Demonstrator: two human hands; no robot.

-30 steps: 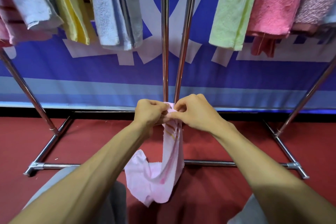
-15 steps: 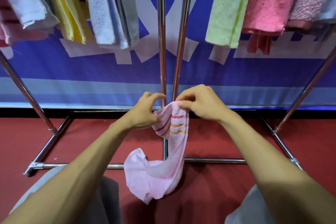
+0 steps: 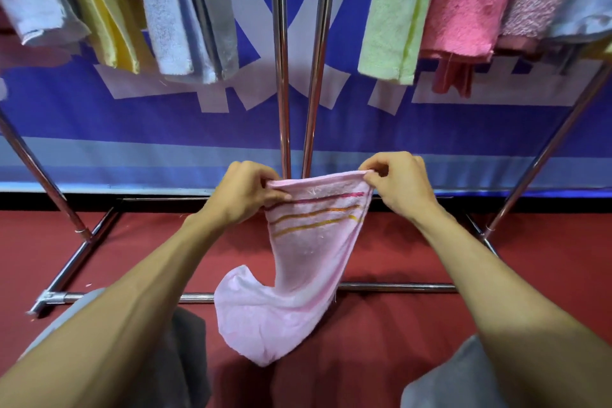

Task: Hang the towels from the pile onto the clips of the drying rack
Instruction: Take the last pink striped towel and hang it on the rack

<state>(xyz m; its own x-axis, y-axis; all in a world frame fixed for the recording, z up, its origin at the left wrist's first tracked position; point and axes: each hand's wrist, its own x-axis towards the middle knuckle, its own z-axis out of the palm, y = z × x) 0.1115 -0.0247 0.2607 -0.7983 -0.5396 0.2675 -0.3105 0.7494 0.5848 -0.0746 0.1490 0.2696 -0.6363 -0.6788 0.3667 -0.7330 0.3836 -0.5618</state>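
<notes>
I am holding the pink towel (image 3: 308, 275) up by its top edge, stretched flat between my two hands, low in front of the drying rack (image 3: 280, 76) and above the red floor (image 3: 546, 275). My left hand (image 3: 243, 197) is pinching the left corner with thumb and curled fingers, and my right hand (image 3: 400, 185) is gripping the right corner the same way, so the edge is running nearly level between them. Three thin stripes, one magenta, one orange and one yellow, are crossing the towel just below that edge. The rest of the cloth is hanging down between my forearms, and its lower end is curling off to the left; I cannot tell whether it is touching anything. Right behind the towel the rack's two shiny upright poles are rising side by side, and its base bar (image 3: 397, 287) is lying along the floor behind the hanging part. Slanted legs are standing out to either side. Higher up, other towels are hanging in a row: a yellow towel (image 3: 109, 10), a pale blue towel (image 3: 165, 10) and a grey towel (image 3: 215, 10) on the left of the poles, a green towel (image 3: 394, 10) and a coral towel (image 3: 463, 3) on the right. A blue banner (image 3: 132, 122) with white shapes is covering the wall behind the rack. My knees in grey trousers (image 3: 447, 381) are showing at the bottom.
</notes>
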